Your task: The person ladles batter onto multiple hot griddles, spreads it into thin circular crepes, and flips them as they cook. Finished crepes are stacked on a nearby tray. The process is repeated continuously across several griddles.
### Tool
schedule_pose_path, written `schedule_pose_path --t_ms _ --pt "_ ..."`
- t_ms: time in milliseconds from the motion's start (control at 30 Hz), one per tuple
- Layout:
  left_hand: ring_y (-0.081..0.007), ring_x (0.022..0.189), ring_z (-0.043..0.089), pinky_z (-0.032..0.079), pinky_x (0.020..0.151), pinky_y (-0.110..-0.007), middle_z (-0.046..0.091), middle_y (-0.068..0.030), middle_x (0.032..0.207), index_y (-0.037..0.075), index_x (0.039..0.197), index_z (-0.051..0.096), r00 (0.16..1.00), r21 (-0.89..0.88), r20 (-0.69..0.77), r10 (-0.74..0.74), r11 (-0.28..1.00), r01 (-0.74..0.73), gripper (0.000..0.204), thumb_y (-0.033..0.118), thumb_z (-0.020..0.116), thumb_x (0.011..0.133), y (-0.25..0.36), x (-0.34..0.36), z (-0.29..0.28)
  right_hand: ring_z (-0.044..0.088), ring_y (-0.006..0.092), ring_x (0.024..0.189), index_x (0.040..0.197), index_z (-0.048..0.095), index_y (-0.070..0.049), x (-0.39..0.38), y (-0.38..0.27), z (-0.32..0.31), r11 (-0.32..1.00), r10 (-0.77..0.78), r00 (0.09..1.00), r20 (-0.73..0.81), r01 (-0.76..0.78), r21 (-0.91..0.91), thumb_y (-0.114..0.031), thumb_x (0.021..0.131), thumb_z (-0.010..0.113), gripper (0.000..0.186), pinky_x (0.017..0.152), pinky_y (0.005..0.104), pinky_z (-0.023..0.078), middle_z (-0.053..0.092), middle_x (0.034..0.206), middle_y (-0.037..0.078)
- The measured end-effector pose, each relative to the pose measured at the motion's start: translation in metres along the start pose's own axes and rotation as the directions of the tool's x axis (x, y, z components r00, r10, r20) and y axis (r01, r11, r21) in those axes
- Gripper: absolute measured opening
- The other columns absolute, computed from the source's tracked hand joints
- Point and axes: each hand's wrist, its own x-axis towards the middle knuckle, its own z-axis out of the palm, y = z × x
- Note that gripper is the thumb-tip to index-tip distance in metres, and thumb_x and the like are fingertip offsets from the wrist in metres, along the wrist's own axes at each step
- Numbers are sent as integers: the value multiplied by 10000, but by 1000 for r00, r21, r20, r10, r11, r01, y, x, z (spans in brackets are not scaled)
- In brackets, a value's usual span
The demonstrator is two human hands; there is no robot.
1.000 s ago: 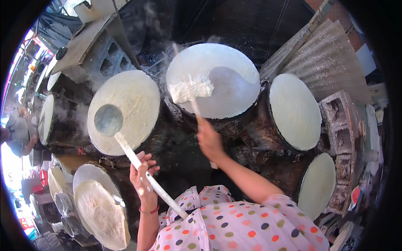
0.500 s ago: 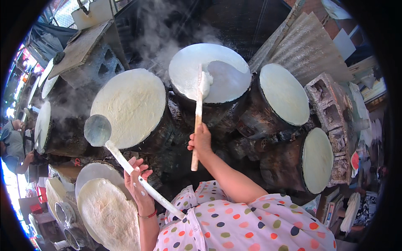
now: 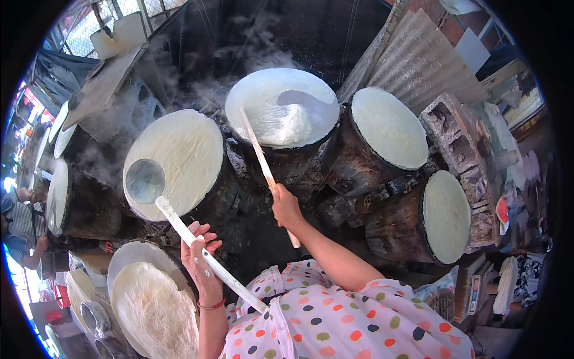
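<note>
My right hand (image 3: 287, 206) grips a flat wooden paddle (image 3: 259, 149), whose upper end lies on the white batter of the middle griddle (image 3: 245, 90). A thick white heap of batter (image 3: 293, 125) sits beside the paddle, and a grey patch of bare griddle shows behind it. In my left hand (image 3: 198, 257) rests the long white handle of a ladle (image 3: 179, 224). Its round grey bowl (image 3: 144, 181) is over the left griddle (image 3: 179, 143), which is coated with a pale sheet. The fingers of that hand are curled loosely around the handle.
Two more coated griddles (image 3: 390, 128) (image 3: 447, 215) stand on sooty drums at the right, beside concrete blocks (image 3: 457, 137). At lower left lies a stack of large flatbreads (image 3: 152, 311). Steam rises at the back. Another person (image 3: 25, 218) is at far left.
The paddle has swung so its upper end points left, with the batter heap now spread wider at its right. The bare patch has shrunk. The ladle has dipped slightly and moved right.
</note>
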Motion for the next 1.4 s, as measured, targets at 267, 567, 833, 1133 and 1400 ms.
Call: schedule_pose_path --t_ms 267,567,833,1133,1400 --pt "-166 836 619 567 703 -283 602 -164 1070 -48 1218 509 999 -48 29 15 999 -13 397 175 546 891 -17 -2 27 444 156 336 1066 538 -80 5 25 -113 949 168 985 -26 -154 273 -270 996 344 280 295 310 393 489 548 52" --pt "-157 833 616 550 711 -284 602 -139 1056 -27 1205 520 998 24 41 -41 999 40 388 173 574 876 -23 -5 67 583 381 528 980 512 -56 16 27 -116 929 -300 953 -37 283 -240 -204 960 438 166 465 485 456 587 666 212" --pt "-149 847 600 537 732 -291 600 -131 1066 -22 1197 529 1000 67 5 -28 997 28 378 176 565 877 -26 -11 82 603 334 501 882 491 -37 62 31 -198 991 16 998 -68 -24 -132 -236 973 416 231 398 433 447 587 658 197" --pt "-149 851 605 541 728 -292 606 -129 1068 -20 1201 538 998 83 -46 -48 995 51 371 153 566 874 -34 -15 94 550 500 796 985 467 -94 41 73 -198 794 -331 942 54 310 -523 -206 953 453 118 659 593 407 597 793 251" --pt "-142 847 606 539 728 -287 612 -126 1058 -10 1204 538 999 78 -38 -23 997 26 378 173 583 877 -40 -12 113 590 439 578 871 488 -41 121 19 -233 959 -193 977 -91 168 -228 -231 971 422 225 514 509 464 586 684 256"
